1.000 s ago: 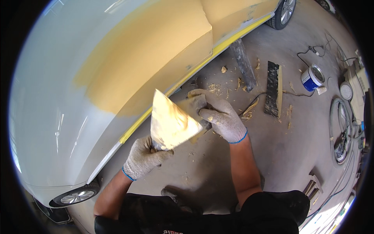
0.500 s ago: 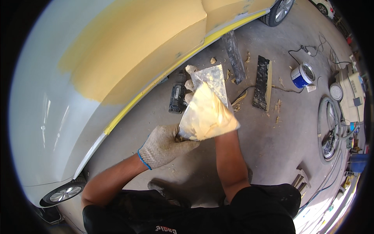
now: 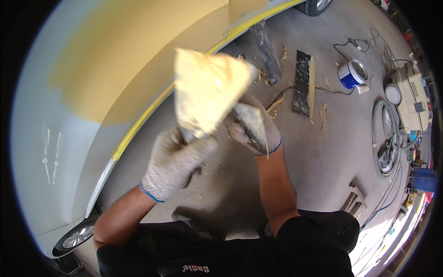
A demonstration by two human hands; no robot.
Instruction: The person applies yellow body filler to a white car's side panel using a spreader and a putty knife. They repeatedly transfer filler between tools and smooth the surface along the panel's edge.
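My left hand [image 3: 176,159], in a knitted glove, is closed around the lower end of a flat putty spreader [image 3: 181,99]. Creamy yellow putty [image 3: 212,87] covers most of its face, which is blurred by motion. Just to the right, my gloved right hand [image 3: 267,121] grips a second, smaller metal spreader [image 3: 251,121], tilted with its tip toward my wrist. The two spreaders are close together at the putty-covered one's lower right edge; whether they touch I cannot tell. Beyond them is a car's side [image 3: 138,60], pale grey with a broad tan filler patch.
Yellow tape [image 3: 138,129] runs along the car's lower edge. Long dark sanding boards [image 3: 302,87] lie on the floor among filler scraps. Farther right are a blue-and-white bucket [image 3: 351,74], cables, a coiled hose [image 3: 376,138] and a beige machine [image 3: 412,99].
The putty-covered spreader has swung up and left with my left hand. My right hand has drawn back from behind it, its smaller spreader now lower and tilted. The view has shifted slightly.
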